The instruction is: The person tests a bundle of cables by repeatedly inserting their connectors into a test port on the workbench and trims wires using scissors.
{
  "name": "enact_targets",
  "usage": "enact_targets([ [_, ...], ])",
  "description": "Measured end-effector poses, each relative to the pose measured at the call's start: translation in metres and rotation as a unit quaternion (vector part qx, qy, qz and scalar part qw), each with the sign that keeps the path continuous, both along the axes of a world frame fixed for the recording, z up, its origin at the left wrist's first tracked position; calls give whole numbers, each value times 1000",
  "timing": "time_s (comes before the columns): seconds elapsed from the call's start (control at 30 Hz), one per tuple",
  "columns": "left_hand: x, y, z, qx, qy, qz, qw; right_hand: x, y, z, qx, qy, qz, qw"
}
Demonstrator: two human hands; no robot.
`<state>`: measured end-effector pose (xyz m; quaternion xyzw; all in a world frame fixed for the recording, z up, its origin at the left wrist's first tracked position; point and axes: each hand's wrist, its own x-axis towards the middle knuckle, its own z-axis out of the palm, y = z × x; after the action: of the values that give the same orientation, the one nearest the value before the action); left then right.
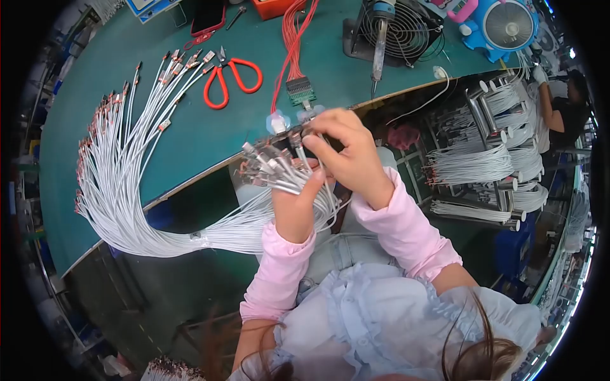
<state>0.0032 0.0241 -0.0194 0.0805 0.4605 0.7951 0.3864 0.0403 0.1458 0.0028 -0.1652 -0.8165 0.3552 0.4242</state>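
Note:
My left hand (pixel 295 206) is wrapped round the connector end of a bundle of white cables (pixel 238 222). Metal-tipped plugs (pixel 270 164) fan out above its thumb. Close beside it, my right hand (pixel 346 149) pinches one cable's plug (pixel 296 137) between thumb and fingers, at the bench edge. Just past those fingertips is a small green circuit board (pixel 300 91) with red wires (pixel 293 54) running away from it. Whether the pinched plug touches the connector by the board is hidden by my fingers.
The bundle's other ends (pixel 114 146) spread over the green bench (pixel 190 136). Red-handled snips (pixel 222 79) lie beyond them. A soldering iron (pixel 379 54), a black fan (pixel 403 32) and a blue fan (pixel 502 28) stand at the back. Right, a rack holds cable bundles (pixel 473 166); a co-worker (pixel 562 108) is beyond.

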Motion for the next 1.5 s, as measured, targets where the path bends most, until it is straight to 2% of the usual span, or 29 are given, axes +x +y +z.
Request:
enact_targets([
  [0.07, 2, 2, -3, -25, 67, 2, 997, 3, -9, 5, -109, -18, 42, 993],
  [0.1, 1, 2, -2, -25, 69, 2, 997, 3, -8, 0, -109, -16, 43, 993],
  [0.2, -4, 2, 5, 1, -86, 78, 993, -2, 1, -25, -315, -26, -9, 949],
  [0.23, -5, 2, 4, 1, -85, 78, 993, -3, 0, -25, -315, -25, -9, 949],
  [0.33, -11, -1, 1, 32, -131, 79, 988, -8, -9, -17, -466, 0, -11, 885],
  [0.5, -7, 0, 4, 24, -79, 87, 993, -9, -11, -14, -429, -24, -17, 903],
  [0.63, -10, 2, -2, 14, -39, 99, 994, -1, -21, -18, -366, -33, 59, 928],
  [0.73, -7, 2, 5, -23, -69, 81, 994, -3, -18, -21, -444, -48, 19, 895],
  [0.9, -5, 6, 8, -2, -60, 110, 992, -12, -13, -18, -416, -55, 37, 907],
  [1.03, -8, -1, 8, -17, -52, 118, 992, -11, -10, -13, -457, -39, 27, 888],
  [1.5, -5, -5, 5, -33, -36, 86, 995, -11, -15, -13, -464, -38, 26, 885],
])
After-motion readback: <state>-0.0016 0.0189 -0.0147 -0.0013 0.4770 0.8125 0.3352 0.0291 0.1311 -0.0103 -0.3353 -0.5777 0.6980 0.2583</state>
